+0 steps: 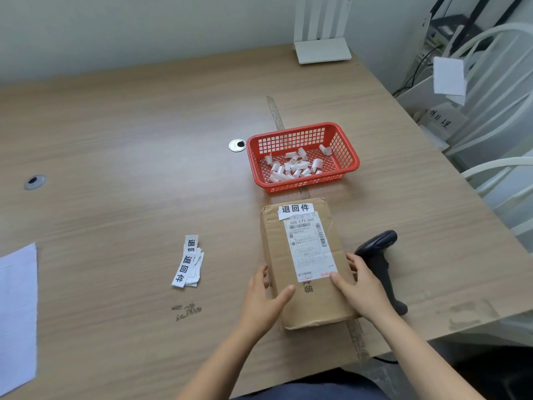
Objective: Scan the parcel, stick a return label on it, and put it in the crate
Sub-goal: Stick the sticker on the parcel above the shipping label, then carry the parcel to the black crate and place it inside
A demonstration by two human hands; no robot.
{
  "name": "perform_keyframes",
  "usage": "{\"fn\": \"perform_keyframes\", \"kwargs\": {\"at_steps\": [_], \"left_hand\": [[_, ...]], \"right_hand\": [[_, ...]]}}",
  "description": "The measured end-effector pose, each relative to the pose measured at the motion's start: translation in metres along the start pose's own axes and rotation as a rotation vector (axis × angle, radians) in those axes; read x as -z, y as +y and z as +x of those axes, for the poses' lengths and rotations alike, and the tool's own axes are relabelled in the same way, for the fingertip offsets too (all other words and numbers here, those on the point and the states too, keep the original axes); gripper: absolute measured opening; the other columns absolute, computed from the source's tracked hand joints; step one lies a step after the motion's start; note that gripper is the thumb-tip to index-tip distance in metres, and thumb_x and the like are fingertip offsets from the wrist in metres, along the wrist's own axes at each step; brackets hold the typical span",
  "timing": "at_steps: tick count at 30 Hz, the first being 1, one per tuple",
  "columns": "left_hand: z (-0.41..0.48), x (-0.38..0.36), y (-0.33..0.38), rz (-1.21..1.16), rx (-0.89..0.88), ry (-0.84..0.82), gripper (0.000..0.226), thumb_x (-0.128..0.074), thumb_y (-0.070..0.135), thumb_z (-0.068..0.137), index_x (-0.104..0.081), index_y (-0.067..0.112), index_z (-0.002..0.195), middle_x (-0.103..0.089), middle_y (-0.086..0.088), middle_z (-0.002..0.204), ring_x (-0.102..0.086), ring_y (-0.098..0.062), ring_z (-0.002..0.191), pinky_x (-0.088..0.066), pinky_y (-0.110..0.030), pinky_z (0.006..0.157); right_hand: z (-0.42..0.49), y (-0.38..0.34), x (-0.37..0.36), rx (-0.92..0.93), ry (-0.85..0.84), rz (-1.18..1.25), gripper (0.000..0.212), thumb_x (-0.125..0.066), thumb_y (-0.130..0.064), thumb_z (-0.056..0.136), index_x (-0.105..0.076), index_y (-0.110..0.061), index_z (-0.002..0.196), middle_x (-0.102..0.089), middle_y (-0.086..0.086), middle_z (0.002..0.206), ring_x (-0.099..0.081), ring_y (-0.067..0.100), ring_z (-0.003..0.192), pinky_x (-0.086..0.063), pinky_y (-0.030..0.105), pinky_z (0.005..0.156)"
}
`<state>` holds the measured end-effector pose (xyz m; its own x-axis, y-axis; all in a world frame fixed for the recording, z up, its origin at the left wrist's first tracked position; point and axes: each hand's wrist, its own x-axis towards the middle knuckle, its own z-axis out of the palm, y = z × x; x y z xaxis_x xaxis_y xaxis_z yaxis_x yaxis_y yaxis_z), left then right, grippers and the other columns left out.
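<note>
Wood-grain desk (129, 140) against white wall. Parcel (305, 261) flat on it, return label (295, 210) stuck at its far end. Left hand (264, 295) and right hand (360, 284) clasp its near sides, thumbs on top. Scanner (380, 255) just right of right fingers; red basket (302, 157) beyond.

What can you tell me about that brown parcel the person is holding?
The parcel is a flat brown cardboard box lying on the wooden desk, just in front of the red basket. A white shipping label with barcodes and a white return sticker sit on top. The left hand and right hand grip its near sides.
</note>
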<state>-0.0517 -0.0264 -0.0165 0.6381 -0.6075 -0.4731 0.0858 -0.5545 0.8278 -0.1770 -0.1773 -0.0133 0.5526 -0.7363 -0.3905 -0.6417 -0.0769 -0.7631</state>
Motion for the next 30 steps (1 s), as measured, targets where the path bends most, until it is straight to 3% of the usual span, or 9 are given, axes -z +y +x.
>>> {"fn": "perform_keyframes", "kwargs": {"at_steps": [5, 10, 14, 17, 21, 26, 30], "left_hand": [[-0.008, 0.001, -0.005, -0.060, -0.032, -0.083, 0.088, -0.067, 0.040, 0.059, -0.030, 0.027, 0.137, -0.049, -0.001, 0.135, -0.051, -0.013, 0.113, -0.043, -0.032, 0.100], [-0.013, 0.015, -0.004, -0.079, -0.120, -0.127, 0.088, -0.068, 0.036, 0.063, -0.026, 0.029, 0.141, -0.044, 0.005, 0.138, -0.047, -0.010, 0.116, -0.041, -0.029, 0.099], [-0.020, 0.021, 0.006, -0.047, -0.275, -0.176, 0.075, -0.072, 0.023, 0.074, -0.028, 0.040, 0.131, -0.043, 0.011, 0.134, -0.047, -0.007, 0.117, -0.045, -0.014, 0.083], [-0.025, 0.013, 0.018, 0.000, -0.363, -0.248, 0.078, -0.070, 0.018, 0.077, -0.027, 0.031, 0.140, -0.041, 0.009, 0.139, -0.046, -0.007, 0.120, -0.053, -0.011, 0.072], [-0.040, -0.014, 0.043, 0.025, -0.475, -0.376, 0.072, -0.070, 0.016, 0.077, -0.027, 0.053, 0.122, -0.042, 0.024, 0.123, -0.046, 0.007, 0.109, -0.053, -0.009, 0.067], [-0.061, -0.064, 0.057, 0.086, -0.542, -0.511, 0.075, -0.070, 0.019, 0.077, -0.026, 0.044, 0.132, -0.044, 0.025, 0.127, -0.048, 0.002, 0.114, -0.054, -0.016, 0.070], [-0.079, -0.118, 0.063, 0.144, -0.568, -0.627, 0.069, -0.072, 0.026, 0.071, -0.032, 0.060, 0.117, -0.053, 0.042, 0.112, -0.049, 0.018, 0.105, -0.053, -0.013, 0.065]], "right_hand": [[-0.006, 0.001, -0.007, -0.010, 0.042, 0.043, 0.053, -0.065, -0.028, 0.080, -0.042, -0.021, 0.128, -0.054, 0.004, 0.129, -0.050, 0.018, 0.114, -0.039, 0.030, 0.088], [-0.034, -0.008, -0.005, 0.053, 0.123, 0.123, 0.057, -0.067, -0.028, 0.079, -0.041, -0.023, 0.129, -0.052, -0.001, 0.129, -0.048, 0.012, 0.111, -0.040, 0.030, 0.091], [-0.068, -0.015, 0.003, 0.078, 0.261, 0.172, 0.060, -0.067, -0.030, 0.078, -0.038, -0.025, 0.131, -0.051, -0.005, 0.130, -0.047, 0.013, 0.117, -0.043, 0.036, 0.099], [-0.094, -0.013, 0.014, 0.063, 0.381, 0.185, 0.060, -0.066, -0.030, 0.079, -0.038, -0.024, 0.132, -0.051, -0.010, 0.123, -0.049, 0.013, 0.115, -0.044, 0.037, 0.098], [-0.129, 0.000, 0.037, 0.035, 0.550, 0.244, 0.059, -0.066, -0.027, 0.079, -0.038, -0.024, 0.131, -0.050, -0.008, 0.126, -0.047, 0.011, 0.115, -0.042, 0.033, 0.098], [-0.170, 0.035, 0.070, -0.014, 0.686, 0.279, 0.058, -0.067, -0.027, 0.078, -0.039, -0.027, 0.130, -0.052, -0.007, 0.129, -0.048, 0.013, 0.116, -0.040, 0.032, 0.097], [-0.198, 0.077, 0.097, -0.081, 0.769, 0.321, 0.059, -0.067, -0.027, 0.078, -0.040, -0.026, 0.131, -0.053, -0.009, 0.128, -0.049, 0.009, 0.114, -0.039, 0.027, 0.092]]}}
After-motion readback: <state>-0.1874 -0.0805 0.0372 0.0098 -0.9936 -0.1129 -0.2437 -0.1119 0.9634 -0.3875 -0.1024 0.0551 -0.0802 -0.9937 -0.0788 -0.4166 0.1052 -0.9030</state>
